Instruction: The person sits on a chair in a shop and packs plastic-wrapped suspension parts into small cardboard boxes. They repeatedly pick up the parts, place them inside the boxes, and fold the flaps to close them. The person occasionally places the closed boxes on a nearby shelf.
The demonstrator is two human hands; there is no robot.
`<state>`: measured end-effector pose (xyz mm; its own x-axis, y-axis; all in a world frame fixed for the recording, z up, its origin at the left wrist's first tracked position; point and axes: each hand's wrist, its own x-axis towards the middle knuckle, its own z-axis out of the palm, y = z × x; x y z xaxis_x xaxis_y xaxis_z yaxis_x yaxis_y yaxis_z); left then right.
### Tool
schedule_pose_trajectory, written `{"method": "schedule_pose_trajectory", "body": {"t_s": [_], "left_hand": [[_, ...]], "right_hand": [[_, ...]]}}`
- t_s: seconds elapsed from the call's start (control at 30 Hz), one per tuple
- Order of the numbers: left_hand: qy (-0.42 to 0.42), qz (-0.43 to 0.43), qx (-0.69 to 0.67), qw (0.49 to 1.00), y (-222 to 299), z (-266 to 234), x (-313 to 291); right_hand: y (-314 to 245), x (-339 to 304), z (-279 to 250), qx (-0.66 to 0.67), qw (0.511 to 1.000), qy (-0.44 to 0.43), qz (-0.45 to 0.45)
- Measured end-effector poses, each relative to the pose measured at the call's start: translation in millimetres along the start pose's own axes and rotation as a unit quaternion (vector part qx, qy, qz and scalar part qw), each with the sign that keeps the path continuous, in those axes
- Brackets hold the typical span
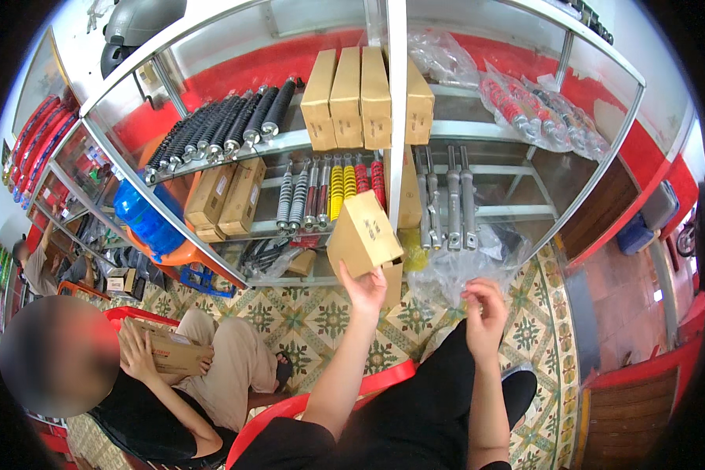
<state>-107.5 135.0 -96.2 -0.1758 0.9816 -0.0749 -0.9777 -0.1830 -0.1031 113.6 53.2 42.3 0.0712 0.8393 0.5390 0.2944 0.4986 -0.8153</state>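
Observation:
My left hand [366, 290] is closed around the lower edge of a tan cardboard box [360, 231], held up in front of the display case. The box is tilted, and dark print marks its near face. Just below it, a second piece of tan cardboard [394, 286] shows; whether it belongs to the same box I cannot tell. My right hand [486, 309] hovers over my lap, fingers loosely curled, with nothing visible in it. Beyond its fingertips lies a clear plastic bag [462, 270], apparently apart from the hand.
A glass display case [478, 129] holds black shock absorbers [227, 121], coloured springs [341, 188], grey fork tubes [454, 196] and upright boxes [348, 98]. At left, a seated person [157, 399] holds a cardboard box [176, 352]. A blue water bottle [145, 215] stands beside the case.

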Motion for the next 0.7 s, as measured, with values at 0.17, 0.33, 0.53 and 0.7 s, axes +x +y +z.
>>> {"method": "schedule_pose_trajectory", "body": {"t_s": [0.17, 0.33, 0.53, 0.7], "left_hand": [[-0.004, 0.010, 0.055, 0.998, -8, 26, -8], [-0.022, 0.017, 0.162, 0.986, -5, 16, -7], [-0.005, -0.049, 0.124, 0.991, -8, -6, -8], [-0.028, -0.032, 0.152, 0.988, -26, 24, -21]], "right_hand": [[-40, 9, 23, -0.056, 0.989, -0.107, -0.085], [-74, 28, 49, -0.146, 0.963, -0.170, -0.149], [-68, 20, 67, -0.239, 0.945, -0.150, -0.167], [-68, 24, 64, -0.261, 0.939, -0.143, -0.172]]}}
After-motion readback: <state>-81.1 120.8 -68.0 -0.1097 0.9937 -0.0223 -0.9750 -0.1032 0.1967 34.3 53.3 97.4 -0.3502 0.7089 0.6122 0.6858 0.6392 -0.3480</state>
